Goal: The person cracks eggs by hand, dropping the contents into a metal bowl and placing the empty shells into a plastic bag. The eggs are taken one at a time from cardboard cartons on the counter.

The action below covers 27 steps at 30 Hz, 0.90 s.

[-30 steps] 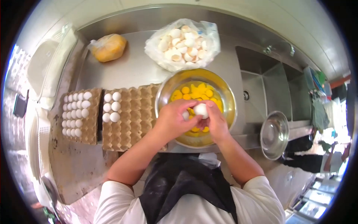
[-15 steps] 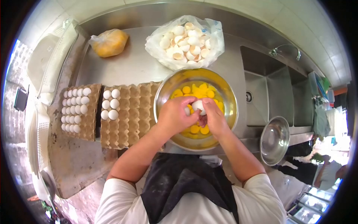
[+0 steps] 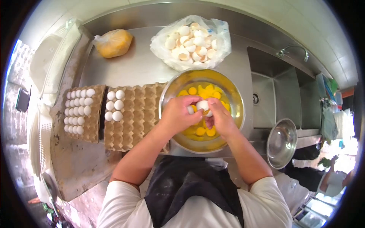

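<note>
Over a large steel bowl (image 3: 238, 95) of yolks and egg whites, my left hand (image 3: 180, 114) and my right hand (image 3: 221, 116) meet around a white egg (image 3: 203, 106), whose shell shows an opening with some yellow at its lower side. Both hands have their fingers on that egg. A second white egg (image 3: 191, 110) is tucked in my left hand's fingers. Left of the bowl lies a cardboard egg tray (image 3: 135, 114) with several eggs in its left columns. Behind the bowl is a clear plastic bag (image 3: 222, 45) full of eggshells.
Another tray (image 3: 92, 125) with white eggs is at the far left. A tied bag of yellow-orange content (image 3: 114, 43) sits at the back left. On the right are a sink (image 3: 262, 95) with a tap (image 3: 294, 47) and an empty steel bowl (image 3: 281, 143). A person (image 3: 334, 182) is at the far right.
The egg between my hands now shows an opening with yellow at its lower side. The whole view has shifted slightly; my hands remain over the bowl.
</note>
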Each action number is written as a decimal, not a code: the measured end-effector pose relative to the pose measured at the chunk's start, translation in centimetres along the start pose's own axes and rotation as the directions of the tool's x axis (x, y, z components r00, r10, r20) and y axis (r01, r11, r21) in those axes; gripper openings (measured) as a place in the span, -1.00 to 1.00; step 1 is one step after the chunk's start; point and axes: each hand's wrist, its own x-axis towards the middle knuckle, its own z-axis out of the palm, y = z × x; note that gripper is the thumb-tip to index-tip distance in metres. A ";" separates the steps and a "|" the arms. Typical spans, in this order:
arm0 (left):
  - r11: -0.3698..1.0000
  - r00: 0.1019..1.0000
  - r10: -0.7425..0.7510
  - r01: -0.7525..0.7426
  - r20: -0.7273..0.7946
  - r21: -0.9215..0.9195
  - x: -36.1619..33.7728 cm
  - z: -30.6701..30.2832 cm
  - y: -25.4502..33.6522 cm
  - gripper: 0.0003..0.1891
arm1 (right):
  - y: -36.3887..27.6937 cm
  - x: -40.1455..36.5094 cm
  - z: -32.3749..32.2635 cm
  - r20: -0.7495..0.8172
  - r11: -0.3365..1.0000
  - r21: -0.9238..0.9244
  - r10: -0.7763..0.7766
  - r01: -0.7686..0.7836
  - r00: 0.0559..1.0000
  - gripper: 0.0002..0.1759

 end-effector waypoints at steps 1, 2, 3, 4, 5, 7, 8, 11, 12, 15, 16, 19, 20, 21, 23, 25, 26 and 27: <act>0.999 0.999 -0.026 0.027 0.040 -0.017 0.1 -0.2 0.3 -0.63 | 0.0 0.0 -0.2 -0.005 0.998 -0.053 -0.022 0.022 1.000 -0.61; 0.999 0.999 -0.033 0.033 0.029 -0.007 0.1 -0.5 0.2 -0.63 | 0.0 0.1 -0.2 -0.009 0.993 -0.107 -0.045 0.044 0.999 -0.60; 1.000 0.999 0.011 -0.012 0.053 0.023 0.2 -0.7 0.1 -0.61 | -0.5 -0.2 0.1 -0.037 0.984 -0.169 -0.060 0.053 0.998 -0.61; 0.997 0.995 0.055 -0.059 0.080 0.048 0.2 -0.9 0.2 -0.59 | -0.7 -0.2 0.0 -0.026 0.984 -0.169 -0.059 0.054 0.998 -0.61; 0.996 0.996 0.049 -0.054 0.077 0.074 0.2 -1.0 0.5 -0.60 | -0.9 -0.3 -0.1 -0.002 0.960 -0.251 -0.128 0.123 0.992 -0.61; 0.986 0.995 0.064 -0.075 0.077 0.150 0.1 -1.6 1.3 -0.61 | -1.2 -0.4 -0.4 0.027 0.925 -0.332 -0.189 0.187 0.982 -0.62; 0.969 0.993 0.085 -0.102 0.085 0.223 0.2 -1.7 1.5 -0.62 | -1.4 -0.4 -0.6 0.029 0.867 -0.439 -0.248 0.235 0.968 -0.63; 0.938 0.985 0.139 -0.165 0.106 0.306 0.4 -2.1 1.8 -0.62 | -3.5 -1.1 -0.4 0.059 0.726 -0.617 -0.343 0.304 0.938 -0.65; 0.939 0.984 0.141 -0.168 0.109 0.299 0.4 -2.2 2.1 -0.62 | -4.3 -1.4 -0.2 0.089 0.650 -0.683 -0.379 0.333 0.921 -0.65; 0.920 0.983 0.164 -0.183 0.084 0.347 0.4 -2.7 3.3 -0.61 | -5.7 -1.8 0.2 0.104 0.547 -0.760 -0.431 0.351 0.896 -0.65; 0.936 0.989 0.116 -0.139 0.089 0.323 0.5 -2.8 3.7 -0.61 | -6.0 -1.9 0.3 0.096 0.547 -0.763 -0.430 0.344 0.898 -0.65; 0.963 0.991 0.106 -0.123 0.084 0.238 0.5 -2.7 3.3 -0.60 | -6.0 -1.8 0.1 0.095 0.537 -0.769 -0.439 0.345 0.894 -0.62; 0.972 0.988 0.140 -0.149 0.062 0.182 0.5 -2.6 3.0 -0.59 | -5.2 -1.2 -0.3 0.094 0.628 -0.689 -0.418 0.362 0.904 -0.60; 0.973 0.988 0.141 -0.151 0.067 0.177 0.4 -2.4 2.7 -0.59 | -4.8 -0.9 -0.5 0.097 0.709 -0.599 -0.397 0.372 0.913 -0.58; 0.989 0.994 0.109 -0.109 0.010 0.095 0.3 -2.0 2.3 -0.55 | -4.7 -1.1 -0.2 0.072 0.831 -0.481 -0.281 0.280 0.957 -0.57; 0.992 0.997 0.076 -0.078 0.024 0.100 0.3 -1.9 2.8 -0.52 | -4.3 -1.0 -0.5 0.065 0.921 -0.350 -0.159 0.172 0.985 -0.56; 0.993 0.998 0.044 -0.047 0.033 0.111 0.3 -1.9 3.0 -0.49 | -3.6 -0.5 -1.0 0.078 0.959 -0.261 -0.091 0.109 0.993 -0.56; 0.993 0.999 0.044 -0.047 0.032 0.107 0.3 -1.7 2.9 -0.49 | -3.2 -0.2 -1.3 0.099 0.984 -0.172 -0.026 0.043 0.995 -0.55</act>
